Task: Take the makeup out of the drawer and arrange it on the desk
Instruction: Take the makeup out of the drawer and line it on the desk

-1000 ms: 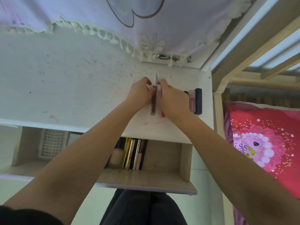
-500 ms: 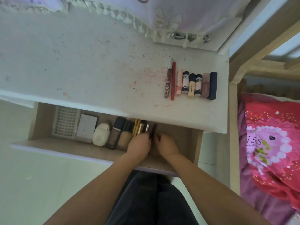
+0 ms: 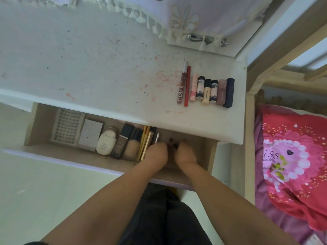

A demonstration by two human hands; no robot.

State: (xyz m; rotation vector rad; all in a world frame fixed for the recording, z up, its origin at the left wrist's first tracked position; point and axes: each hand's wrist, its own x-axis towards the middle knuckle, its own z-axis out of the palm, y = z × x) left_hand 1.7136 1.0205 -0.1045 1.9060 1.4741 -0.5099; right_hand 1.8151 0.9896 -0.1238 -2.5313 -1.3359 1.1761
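Here, the open drawer (image 3: pixel 44 124) holds, left to right, a lash tray (image 3: pixel 67 128), a grey compact (image 3: pixel 91 132), a white bottle (image 3: pixel 106 143), two foundation bottles (image 3: pixel 127 144) and gold pencils (image 3: pixel 146 142). Both hands are in its right part, the left hand (image 3: pixel 156 153) against the pencils and the right hand (image 3: pixel 185 153) just beside it; whether either hand's fingers grasp anything I cannot tell. On the tabletop (image 3: pixel 88 68) above, eight lip items (image 3: pixel 206 87) lie side by side in a row.
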